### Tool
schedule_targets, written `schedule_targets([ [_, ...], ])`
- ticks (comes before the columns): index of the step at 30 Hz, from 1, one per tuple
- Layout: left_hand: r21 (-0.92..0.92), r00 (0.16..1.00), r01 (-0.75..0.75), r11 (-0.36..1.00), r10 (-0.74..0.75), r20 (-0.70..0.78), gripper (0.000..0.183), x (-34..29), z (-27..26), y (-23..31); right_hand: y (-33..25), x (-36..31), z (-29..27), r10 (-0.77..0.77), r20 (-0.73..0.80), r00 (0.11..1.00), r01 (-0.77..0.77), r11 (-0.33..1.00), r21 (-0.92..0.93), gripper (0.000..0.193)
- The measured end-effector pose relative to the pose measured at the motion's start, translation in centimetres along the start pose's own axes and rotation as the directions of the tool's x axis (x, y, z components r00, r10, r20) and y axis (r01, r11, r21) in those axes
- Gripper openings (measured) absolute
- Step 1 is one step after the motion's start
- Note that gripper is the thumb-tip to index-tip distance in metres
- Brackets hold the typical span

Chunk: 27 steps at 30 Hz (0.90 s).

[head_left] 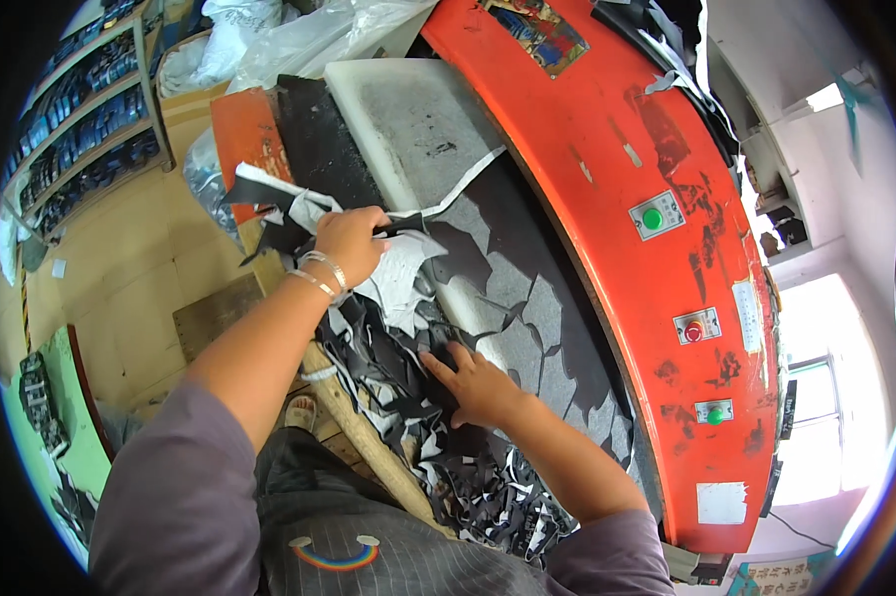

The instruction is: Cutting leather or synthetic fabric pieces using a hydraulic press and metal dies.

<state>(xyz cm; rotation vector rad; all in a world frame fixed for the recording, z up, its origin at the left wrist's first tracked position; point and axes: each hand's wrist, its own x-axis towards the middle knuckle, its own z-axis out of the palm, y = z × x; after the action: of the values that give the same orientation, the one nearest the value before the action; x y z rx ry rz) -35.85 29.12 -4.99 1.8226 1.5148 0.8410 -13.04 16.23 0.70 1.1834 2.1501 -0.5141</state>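
Note:
My left hand (349,248) is closed on a bunch of black-and-white sheet scrap (401,276), with cut edges sticking out on both sides of the fist. A thin strip (463,186) of the same material trails from it across the pale slab (398,124). My right hand (478,387) is lower and to the right, fingers spread, resting at the slab's near edge beside loose scraps. A heap of black-and-white offcuts (488,492) fills the trough below it. Dark cut sheet (498,214) with jagged outlines lies over the slab.
A red machine beam (607,189) runs along the slab's right side, carrying green buttons (653,219) and a red button (692,331). A wooden rail (393,467) borders the trough. Racks of dark blue pieces (80,129), plastic bags (299,45) and a green table (66,417) stand left.

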Motion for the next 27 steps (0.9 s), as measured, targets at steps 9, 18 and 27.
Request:
schedule_targets([
  [9,-0.627,0.815,0.304,0.717,0.146,0.561,0.046,3.1,-8.0,1.4,1.5,-3.2,-5.9,0.187,0.266,0.946,-0.207,0.977,0.047,0.058],
  [18,0.313,0.879,-0.184,0.932,0.013,0.477,0.038,1.0,2.0,1.7,10.1,4.2,-12.6,0.488,-0.149,0.86,-0.209,0.603,0.77,0.038],
  [27,0.039,0.965,-0.262,0.964,0.262,-0.013,0.016,-6.4,3.3,2.1,9.5,10.4,-6.3,0.69,-0.289,0.663,-0.261,0.575,0.775,0.076],
])
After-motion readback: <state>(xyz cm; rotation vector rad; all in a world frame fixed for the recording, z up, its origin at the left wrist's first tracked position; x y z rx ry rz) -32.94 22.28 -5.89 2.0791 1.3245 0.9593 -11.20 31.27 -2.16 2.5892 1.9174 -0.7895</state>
